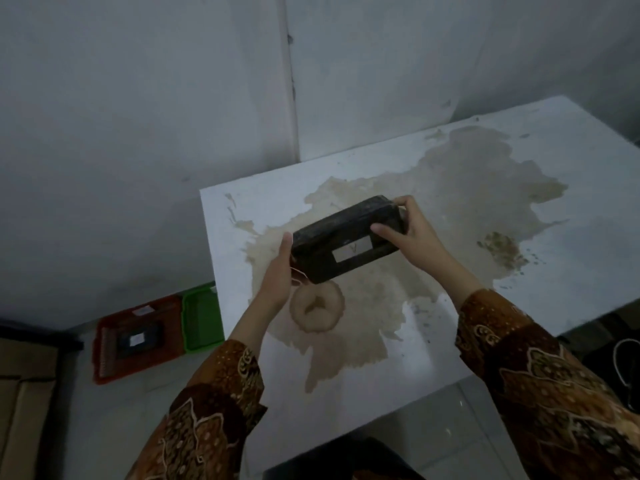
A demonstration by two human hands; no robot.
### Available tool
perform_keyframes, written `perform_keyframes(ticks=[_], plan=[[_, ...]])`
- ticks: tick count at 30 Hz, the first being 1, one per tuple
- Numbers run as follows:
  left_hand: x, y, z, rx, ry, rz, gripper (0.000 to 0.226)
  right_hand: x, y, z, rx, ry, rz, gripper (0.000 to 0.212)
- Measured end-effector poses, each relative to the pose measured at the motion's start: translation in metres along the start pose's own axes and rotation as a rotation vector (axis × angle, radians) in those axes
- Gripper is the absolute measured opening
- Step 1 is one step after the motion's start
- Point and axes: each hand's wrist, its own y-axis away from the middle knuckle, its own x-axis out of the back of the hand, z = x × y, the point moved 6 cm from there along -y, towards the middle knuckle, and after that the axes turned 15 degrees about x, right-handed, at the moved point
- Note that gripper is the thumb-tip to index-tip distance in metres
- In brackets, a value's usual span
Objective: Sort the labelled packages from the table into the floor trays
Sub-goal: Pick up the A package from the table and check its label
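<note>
A black wrapped package (343,240) with a white label on its near face is held above the stained white table (571,237). My left hand (278,277) grips its left end and my right hand (412,230) grips its right end, thumb across the front. On the floor to the left lie a red tray (107,348), which holds another black package with a white label (138,338), and a green tray (202,318) beside it, partly hidden by the table edge.
A large brown stain covers the table's middle. Grey walls stand behind the table. A cardboard box (24,403) sits on the floor at the far left. Dark items with a white cord (620,368) lie under the table's right side.
</note>
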Motion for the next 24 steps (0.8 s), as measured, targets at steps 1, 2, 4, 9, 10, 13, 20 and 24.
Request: perform_keyframes(ticks=[1, 2, 4, 9, 10, 13, 20, 24], plan=[[-0.002, 0.003, 0.005, -0.01, -0.012, 0.001, 0.066, 0.001, -0.003, -0.003, -0.003, -0.003, 0.025, 0.037], [-0.003, 0.007, 0.008, -0.023, -0.015, 0.005, 0.071, 0.001, -0.004, -0.004, -0.012, -0.004, 0.051, 0.038], [-0.006, 0.012, 0.009, -0.053, -0.018, 0.015, 0.066, 0.002, -0.003, -0.004, -0.03, 0.006, 0.099, 0.037], [-0.013, 0.024, 0.005, -0.184, -0.1, 0.033, 0.048, -0.011, 0.009, 0.0, -0.048, 0.053, 0.159, 0.027], [-0.011, 0.025, 0.005, -0.188, -0.058, 0.05, 0.048, -0.012, 0.011, 0.002, -0.068, 0.038, 0.148, 0.027], [-0.006, 0.028, 0.013, -0.184, 0.062, -0.011, 0.044, -0.009, 0.014, 0.005, -0.12, -0.033, 0.086, 0.038], [0.002, 0.034, 0.072, -0.297, -0.384, -0.246, 0.038, 0.0, -0.005, -0.033, -0.062, 0.009, -0.283, 0.066], [-0.014, 0.037, 0.086, -0.259, -0.65, -0.311, 0.044, -0.018, -0.009, -0.052, 0.019, 0.078, -0.401, 0.05]])
